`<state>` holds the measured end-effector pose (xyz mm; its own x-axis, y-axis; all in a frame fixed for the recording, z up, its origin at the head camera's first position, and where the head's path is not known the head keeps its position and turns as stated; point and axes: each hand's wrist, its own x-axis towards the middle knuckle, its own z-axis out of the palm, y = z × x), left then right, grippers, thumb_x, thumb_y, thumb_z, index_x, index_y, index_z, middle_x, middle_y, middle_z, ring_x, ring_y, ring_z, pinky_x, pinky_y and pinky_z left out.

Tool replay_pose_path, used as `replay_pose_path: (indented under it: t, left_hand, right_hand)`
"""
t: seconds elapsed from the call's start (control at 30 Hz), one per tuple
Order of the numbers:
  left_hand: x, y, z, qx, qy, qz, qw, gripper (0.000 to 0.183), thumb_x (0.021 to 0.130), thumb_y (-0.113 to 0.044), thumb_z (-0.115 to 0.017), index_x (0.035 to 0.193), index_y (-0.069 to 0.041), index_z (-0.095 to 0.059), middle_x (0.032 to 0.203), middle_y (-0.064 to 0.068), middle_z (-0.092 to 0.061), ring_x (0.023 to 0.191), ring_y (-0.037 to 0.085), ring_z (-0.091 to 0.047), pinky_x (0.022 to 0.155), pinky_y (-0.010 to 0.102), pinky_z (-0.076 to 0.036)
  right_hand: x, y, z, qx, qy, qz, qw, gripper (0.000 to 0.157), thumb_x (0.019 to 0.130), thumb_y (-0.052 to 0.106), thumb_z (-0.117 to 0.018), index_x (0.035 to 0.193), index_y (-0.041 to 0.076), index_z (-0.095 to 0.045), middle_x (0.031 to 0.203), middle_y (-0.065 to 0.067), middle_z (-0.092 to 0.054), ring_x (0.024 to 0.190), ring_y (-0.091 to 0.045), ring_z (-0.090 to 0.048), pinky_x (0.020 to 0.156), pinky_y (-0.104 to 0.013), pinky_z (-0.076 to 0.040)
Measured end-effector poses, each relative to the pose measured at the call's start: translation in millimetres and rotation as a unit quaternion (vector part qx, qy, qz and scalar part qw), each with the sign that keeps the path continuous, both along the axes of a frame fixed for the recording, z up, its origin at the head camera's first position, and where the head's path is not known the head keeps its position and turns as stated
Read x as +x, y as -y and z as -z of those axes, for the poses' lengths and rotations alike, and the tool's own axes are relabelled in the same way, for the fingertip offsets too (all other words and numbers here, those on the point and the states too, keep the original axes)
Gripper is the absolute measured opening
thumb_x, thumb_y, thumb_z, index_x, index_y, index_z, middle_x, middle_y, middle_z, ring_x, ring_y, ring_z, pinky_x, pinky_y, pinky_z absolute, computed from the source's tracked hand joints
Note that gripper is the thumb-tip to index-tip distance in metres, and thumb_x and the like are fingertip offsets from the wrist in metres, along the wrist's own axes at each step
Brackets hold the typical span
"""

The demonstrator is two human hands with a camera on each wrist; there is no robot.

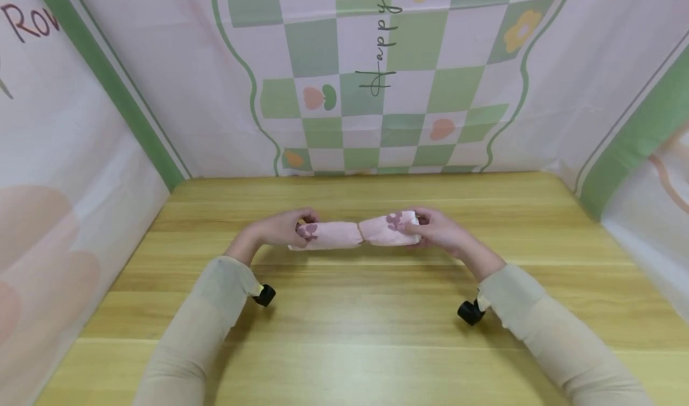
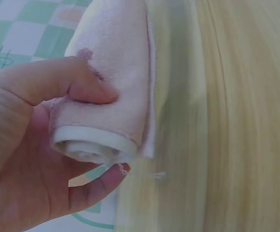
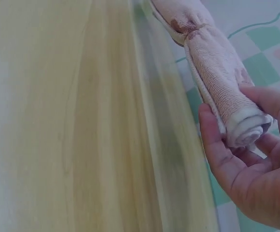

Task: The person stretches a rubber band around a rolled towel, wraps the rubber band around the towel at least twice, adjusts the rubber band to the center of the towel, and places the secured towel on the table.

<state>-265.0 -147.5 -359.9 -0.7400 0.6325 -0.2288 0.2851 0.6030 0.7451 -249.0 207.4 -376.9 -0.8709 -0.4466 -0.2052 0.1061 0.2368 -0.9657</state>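
Note:
A pink towel with darker flower prints is rolled into a tube, cinched at its middle by a thin brownish tie. My left hand grips the roll's left end, thumb across the top in the left wrist view, where the white spiral end and a few loose threads show. At the other end, my right hand holds the roll between thumb and fingers. The right wrist view shows that end's coiled white edge and the pinched middle. The roll is held roughly level over the wooden table.
A cloth backdrop with green and white checks hangs behind the table's far edge. Printed side cloths stand at left and right. A small black camera sits at the left cuff, another black camera at the right cuff.

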Motion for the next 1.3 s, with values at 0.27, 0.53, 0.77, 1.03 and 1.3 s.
replay_pose_path:
  t: [0.27,0.53,0.77,1.03,1.3]
  left_hand:
    - [-3.2,-6.0,6.3,-0.015,-0.039,-0.049,0.9979,0.029,0.082,-0.006,-0.064,0.110,-0.008,-0.059,0.096,0.004,-0.058,0.080,0.016,-0.050,0.066,0.027,-0.044]
    - [0.5,-8.7,2.0,-0.031,-0.037,-0.053,0.9975,0.032,0.082,-0.003,-0.061,0.114,-0.004,-0.060,0.095,0.002,-0.062,0.082,0.015,-0.052,0.068,0.028,-0.043]
    - [-1.7,-8.4,4.9,-0.043,-0.038,-0.059,0.9966,0.031,0.082,-0.003,-0.063,0.113,-0.004,-0.064,0.090,0.001,-0.062,0.077,0.015,-0.052,0.065,0.026,-0.043]
    - [-2.4,-9.4,7.0,-0.054,-0.013,-0.066,0.9963,0.027,0.084,-0.003,-0.066,0.111,-0.005,-0.067,0.085,0.001,-0.066,0.073,0.013,-0.055,0.066,0.025,-0.046]
    - [-1.5,-11.6,8.2,-0.084,-0.025,-0.055,0.9946,0.016,0.082,-0.005,-0.070,0.097,-0.008,-0.070,0.082,-0.001,-0.064,0.071,0.013,-0.054,0.067,0.025,-0.047]
  right_hand:
    - [-2.3,-7.4,6.8,0.065,-0.013,-0.017,0.998,0.038,0.090,0.014,-0.062,0.117,-0.010,-0.050,0.101,-0.018,-0.052,0.085,-0.024,-0.056,0.076,-0.040,-0.052]
    - [-4.4,-9.6,9.0,0.094,-0.016,-0.026,0.995,0.032,0.085,0.014,-0.067,0.105,-0.008,-0.055,0.097,-0.015,-0.052,0.082,-0.023,-0.056,0.075,-0.036,-0.052]
    - [-5.9,-10.1,9.9,0.132,-0.029,-0.034,0.990,0.049,0.084,0.014,-0.068,0.121,-0.013,-0.050,0.098,-0.016,-0.053,0.079,-0.021,-0.058,0.073,-0.034,-0.053]
    - [-6.9,-9.3,6.6,0.184,-0.061,-0.050,0.980,0.052,0.084,0.017,-0.068,0.123,-0.012,-0.049,0.092,-0.014,-0.054,0.071,-0.020,-0.058,0.067,-0.035,-0.053]
    - [-7.9,-9.7,3.8,0.219,-0.081,-0.073,0.970,0.054,0.084,0.022,-0.070,0.123,-0.010,-0.051,0.079,-0.010,-0.058,0.065,-0.021,-0.055,0.061,-0.036,-0.050]
